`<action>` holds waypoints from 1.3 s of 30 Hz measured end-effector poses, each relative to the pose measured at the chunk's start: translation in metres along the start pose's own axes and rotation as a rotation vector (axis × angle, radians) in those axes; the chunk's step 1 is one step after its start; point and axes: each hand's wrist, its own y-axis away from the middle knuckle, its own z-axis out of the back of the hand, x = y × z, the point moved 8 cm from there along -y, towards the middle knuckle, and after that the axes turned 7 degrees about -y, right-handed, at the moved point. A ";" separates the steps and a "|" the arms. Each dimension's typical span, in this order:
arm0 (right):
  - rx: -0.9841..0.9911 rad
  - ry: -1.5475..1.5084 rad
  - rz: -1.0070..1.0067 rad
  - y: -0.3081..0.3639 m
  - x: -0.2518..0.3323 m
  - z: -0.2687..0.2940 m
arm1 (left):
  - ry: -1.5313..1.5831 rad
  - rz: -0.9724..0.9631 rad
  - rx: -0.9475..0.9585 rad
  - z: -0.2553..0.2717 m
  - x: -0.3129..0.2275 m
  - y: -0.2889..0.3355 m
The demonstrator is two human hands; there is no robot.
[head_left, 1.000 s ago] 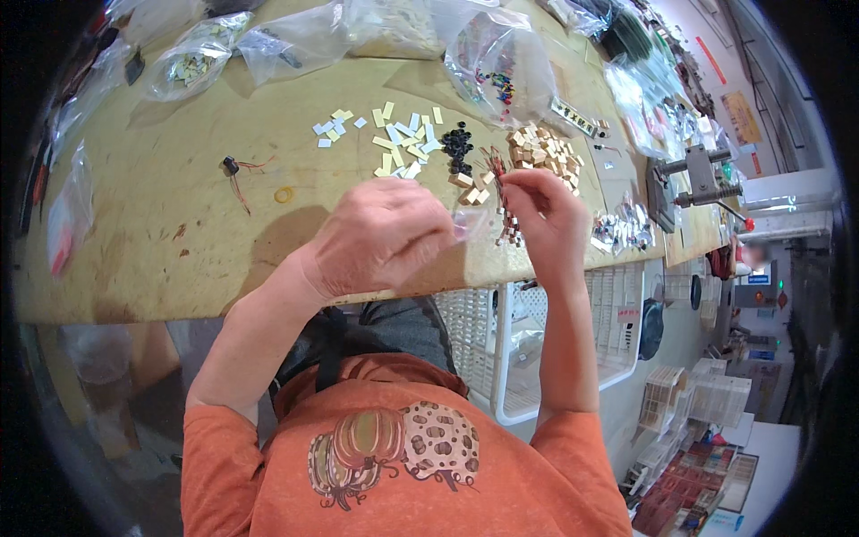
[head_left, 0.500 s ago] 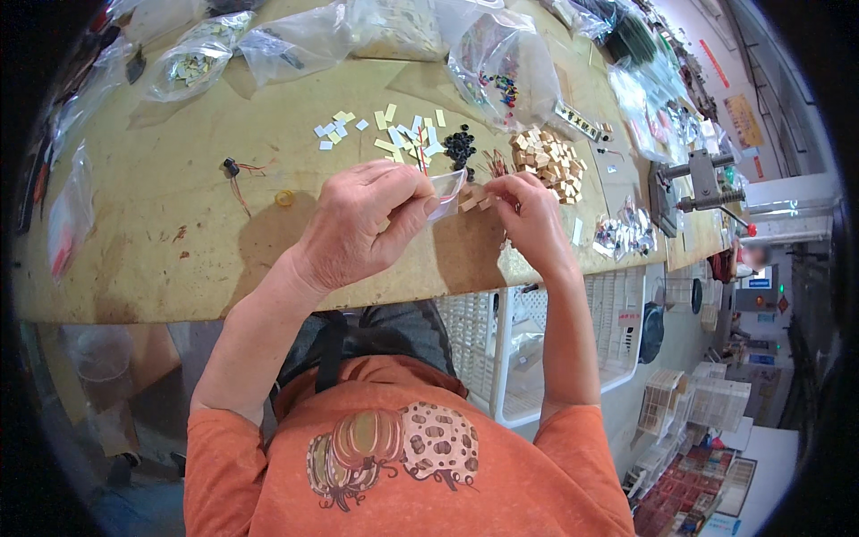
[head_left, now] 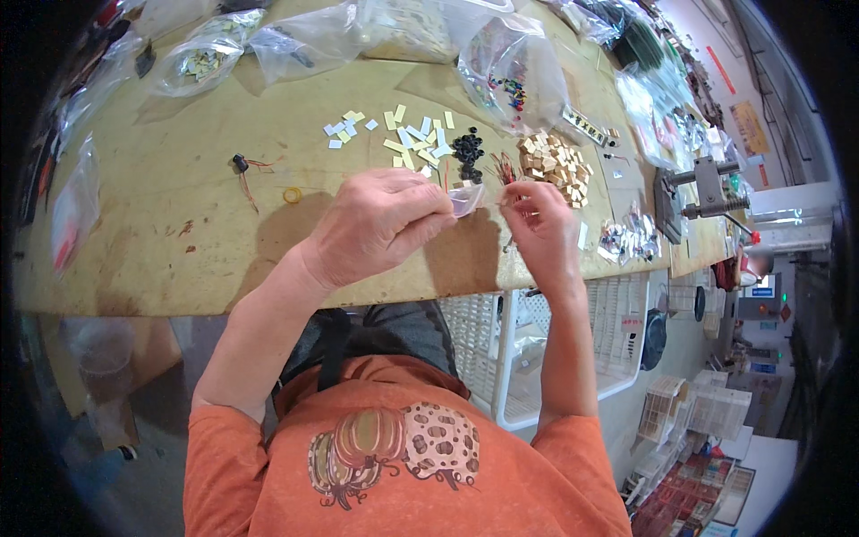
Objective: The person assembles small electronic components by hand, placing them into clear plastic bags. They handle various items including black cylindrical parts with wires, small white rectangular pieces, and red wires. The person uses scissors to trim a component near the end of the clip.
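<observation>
Over the table's near part, my left hand is closed, pinching a small clear plastic bag whose open end points right. My right hand is just right of the bag, its fingers curled together beside a bunch of thin red wires. Whatever is between those fingertips is too small to make out. Beyond the right hand lies a heap of small wooden blocks. Small black round parts are piled behind the bag. Pale yellow and white rectangular pieces are scattered left of that pile.
On the table to the left lie a black part with wires and a yellow ring. Clear bags line the far edge. A metal clamp fixture stands at right. White plastic baskets are below the front edge.
My right hand has drawn slightly right, away from the bag, to beside the wires. The wooden blocks seen near its fingertips before no longer show there. My left hand still grips the bag.
</observation>
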 end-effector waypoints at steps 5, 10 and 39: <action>0.074 -0.214 0.117 0.005 0.064 0.012 | -0.137 -0.048 0.099 -0.009 -0.005 0.004; 0.186 -0.168 0.196 0.009 0.081 -0.006 | -0.233 -0.162 0.057 -0.015 -0.009 0.007; 0.053 0.054 -0.031 -0.036 -0.028 -0.025 | -0.203 -0.109 0.113 -0.016 -0.007 0.009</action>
